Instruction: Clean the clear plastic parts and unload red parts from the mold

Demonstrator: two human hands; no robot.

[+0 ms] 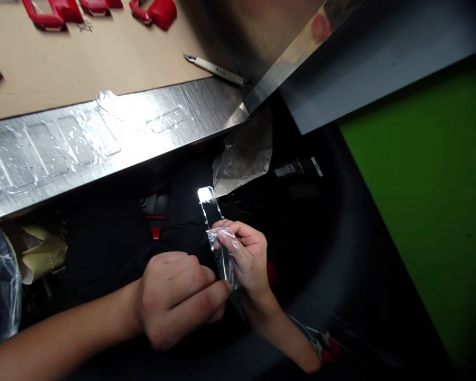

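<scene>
R hand (248, 251) pinches clear strip (209, 200) in front of metal ledge (206, 103), L hand (184, 296), fist-curled, nips film (221, 259) end, so I'd keep tension light & low, approx. even.

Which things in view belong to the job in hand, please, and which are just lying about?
Seemingly in the job:
shiny strip, in the right hand
clear film, left hand at one end

Seemingly lying about:
pen-like tool
red pieces
crumpled plastic
</scene>
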